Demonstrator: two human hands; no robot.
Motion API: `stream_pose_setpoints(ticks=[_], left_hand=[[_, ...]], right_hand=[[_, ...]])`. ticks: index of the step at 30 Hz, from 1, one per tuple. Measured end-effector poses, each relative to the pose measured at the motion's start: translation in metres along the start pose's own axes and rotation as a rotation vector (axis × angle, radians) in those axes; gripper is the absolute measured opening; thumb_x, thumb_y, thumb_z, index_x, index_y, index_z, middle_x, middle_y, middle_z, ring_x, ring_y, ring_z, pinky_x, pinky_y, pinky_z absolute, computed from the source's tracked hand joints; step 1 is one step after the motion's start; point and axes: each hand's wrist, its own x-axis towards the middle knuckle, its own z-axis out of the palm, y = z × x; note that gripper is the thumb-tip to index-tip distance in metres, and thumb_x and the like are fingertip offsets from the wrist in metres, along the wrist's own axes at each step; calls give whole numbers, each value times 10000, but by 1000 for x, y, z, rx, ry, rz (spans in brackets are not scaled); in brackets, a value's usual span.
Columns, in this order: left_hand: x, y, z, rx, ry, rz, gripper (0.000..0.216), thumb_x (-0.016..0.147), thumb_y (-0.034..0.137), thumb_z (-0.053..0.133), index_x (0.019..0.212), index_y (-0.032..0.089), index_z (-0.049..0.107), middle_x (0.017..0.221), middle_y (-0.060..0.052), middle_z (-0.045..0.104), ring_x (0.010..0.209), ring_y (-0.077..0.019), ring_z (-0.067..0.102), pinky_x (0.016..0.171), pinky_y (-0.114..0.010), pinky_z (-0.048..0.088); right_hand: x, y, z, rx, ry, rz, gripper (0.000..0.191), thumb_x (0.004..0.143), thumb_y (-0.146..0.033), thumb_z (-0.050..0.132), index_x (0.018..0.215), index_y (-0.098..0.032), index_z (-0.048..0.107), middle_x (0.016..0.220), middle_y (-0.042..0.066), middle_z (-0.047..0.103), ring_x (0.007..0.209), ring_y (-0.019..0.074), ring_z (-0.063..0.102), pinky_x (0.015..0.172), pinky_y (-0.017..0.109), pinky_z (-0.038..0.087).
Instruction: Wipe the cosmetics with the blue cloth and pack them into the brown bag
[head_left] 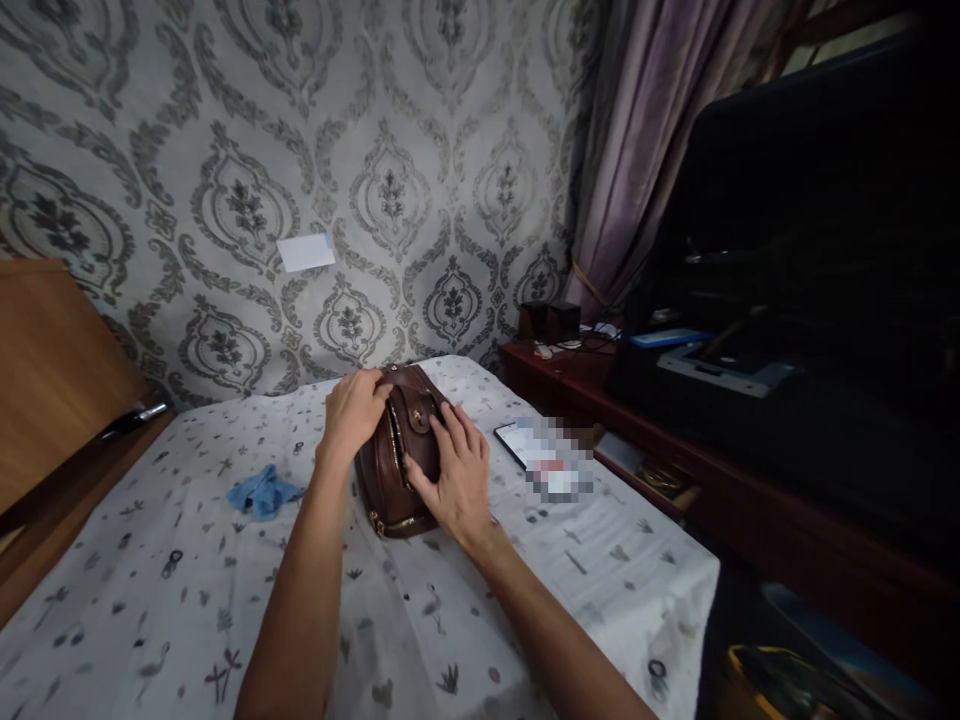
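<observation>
A brown leather-look bag (382,455) with brass-coloured zips lies on the patterned white cloth. My left hand (354,412) is closed on its far left edge, fingertips bent over the top near one end of the front zip. Spread across the right side of the bag is my right hand (459,475), its fingers apart and the thumb by the zip line of the front pocket. That zip looks partly open, but what is inside does not show. A crumpled blue cloth (264,492) lies left of the bag.
Right of the bag lies a phone (521,445), partly blurred out. A dark red desk (536,365) with small black boxes (551,322) and a large black screen (795,230) stands at the right. A wooden panel (64,380) borders the left; the wallpapered wall is behind.
</observation>
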Motion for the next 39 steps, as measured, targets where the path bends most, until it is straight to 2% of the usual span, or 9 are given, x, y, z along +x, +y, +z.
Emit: stream_pose_setpoints(ticks=[12,15,17,19,21,25,28,32,39], left_hand=[[-9,6,-13,44,-61,89,255,960,274,466,958,207,712,1057,-109,752,1030,-288,678,801,-349,481],[-13,15,-10,21,3,112,275,955,209,471,1121,199,690,1139,-121,731,1084,-297,654,869,-372,488],[-14,19,-5,-41,49,202,384,933,154,506,1295,219,617,1244,-105,695,1163,-285,613,946,-375,470],[-13,23,0,-82,58,314,448,920,137,546,1353,247,587,1290,-87,673,1212,-275,575,1011,-380,438],[-12,25,4,-67,48,360,330,931,171,561,1232,243,674,1211,-89,704,1178,-280,584,1019,-393,428],[-10,28,4,4,75,300,186,951,239,560,978,215,743,1059,-100,739,1068,-288,632,924,-380,459],[-9,28,5,-54,79,263,183,956,256,561,1006,227,736,1085,-82,743,1034,-269,655,865,-348,475],[-8,28,10,-205,82,291,251,963,248,560,1175,251,695,1191,-46,736,1098,-241,652,934,-324,461],[-7,33,13,-192,86,220,203,983,303,523,996,215,706,1010,-68,750,982,-242,670,860,-317,464]], right_hand=[[-1,2,2,39,-1,-2,542,930,-465,563,1370,-154,503,1514,166,488,1437,317,366,1130,506,344],[-1,2,2,50,3,-2,546,923,-465,569,1369,-156,510,1508,169,495,1434,323,369,1122,518,352],[-1,3,2,60,5,0,548,917,-467,575,1364,-155,517,1505,171,499,1430,327,374,1114,520,360],[-1,3,2,74,11,3,540,913,-460,578,1361,-163,523,1502,166,503,1428,327,380,1111,519,364],[-1,3,1,95,26,5,505,907,-439,585,1337,-177,544,1472,156,532,1414,324,400,1110,513,367],[1,3,-2,133,78,9,409,891,-403,602,1233,-178,600,1343,146,616,1349,319,463,1094,500,383],[2,2,-3,135,81,10,394,892,-391,600,1219,-172,601,1303,142,633,1333,319,469,1092,500,382],[2,1,-3,133,74,17,388,888,-381,601,1215,-174,597,1280,131,642,1332,320,467,1092,504,377],[3,0,-4,124,34,34,417,890,-382,588,1255,-182,571,1275,134,639,1337,325,464,1091,506,370]])
